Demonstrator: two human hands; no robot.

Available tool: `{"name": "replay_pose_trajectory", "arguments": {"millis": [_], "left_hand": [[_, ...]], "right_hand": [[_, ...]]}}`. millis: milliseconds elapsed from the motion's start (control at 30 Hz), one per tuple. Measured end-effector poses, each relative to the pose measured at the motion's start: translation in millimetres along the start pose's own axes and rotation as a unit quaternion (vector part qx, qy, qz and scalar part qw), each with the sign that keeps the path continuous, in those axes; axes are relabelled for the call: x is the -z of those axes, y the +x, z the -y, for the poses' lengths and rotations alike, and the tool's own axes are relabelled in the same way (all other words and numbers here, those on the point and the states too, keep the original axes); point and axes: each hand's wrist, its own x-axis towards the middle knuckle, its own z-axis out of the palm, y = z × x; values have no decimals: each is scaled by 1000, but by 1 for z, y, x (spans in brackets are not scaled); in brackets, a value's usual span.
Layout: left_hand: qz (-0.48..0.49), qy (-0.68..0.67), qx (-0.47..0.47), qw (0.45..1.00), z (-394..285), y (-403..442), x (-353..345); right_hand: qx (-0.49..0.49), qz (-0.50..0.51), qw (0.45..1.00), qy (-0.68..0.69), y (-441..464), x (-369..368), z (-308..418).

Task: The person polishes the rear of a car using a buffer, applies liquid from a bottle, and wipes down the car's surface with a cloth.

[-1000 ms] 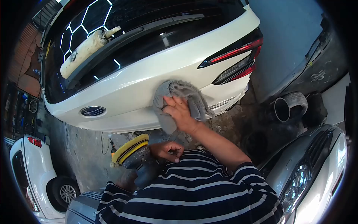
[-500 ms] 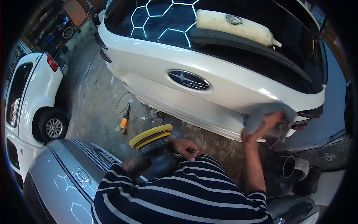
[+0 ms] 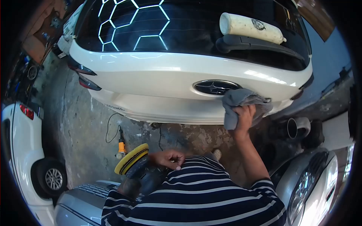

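Observation:
My right hand [image 3: 245, 118] grips a bunched grey cloth [image 3: 247, 100] and presses it against the white tailgate [image 3: 158, 81], just below and right of the oval star emblem [image 3: 215, 87]. Part of the emblem's right end lies behind the cloth. Low in front of my body, my left hand [image 3: 169, 158] has its fingers curled in, with nothing visible in them. A polisher with a yellow foam pad [image 3: 132, 159] lies across my left wrist and forearm, its pad tilted up to the left. Its dark body hides the wrist.
A white bottle [image 3: 252, 27] rests on the rear wiper [image 3: 260, 45]. On the floor lies an orange-yellow power tool [image 3: 121, 147] with its cord. A white vehicle [image 3: 24, 143] stands left, a silver car [image 3: 86, 203] lower left, another car's headlight [image 3: 307, 184] lower right.
My right hand has wiped leftwards with the cloth, from near the right tail light to the emblem. The view has turned right. The polisher stays on my left arm.

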Motion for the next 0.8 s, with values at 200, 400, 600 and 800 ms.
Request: {"name": "replay_pose_trajectory", "arguments": {"millis": [200,400,600,800], "left_hand": [[43,-30,30,998,-12,5,13],[88,63,29,994,-34,33,34],[19,7,37,999,-24,1,35],[8,77,1,997,-22,-17,46]], "right_hand": [[43,177,966,185,13,-56,85],[75,154,978,116,4,-21,39],[-133,-195,970,59,8,60,-125],[-48,-65,996,-26,77,19,-3]]}}
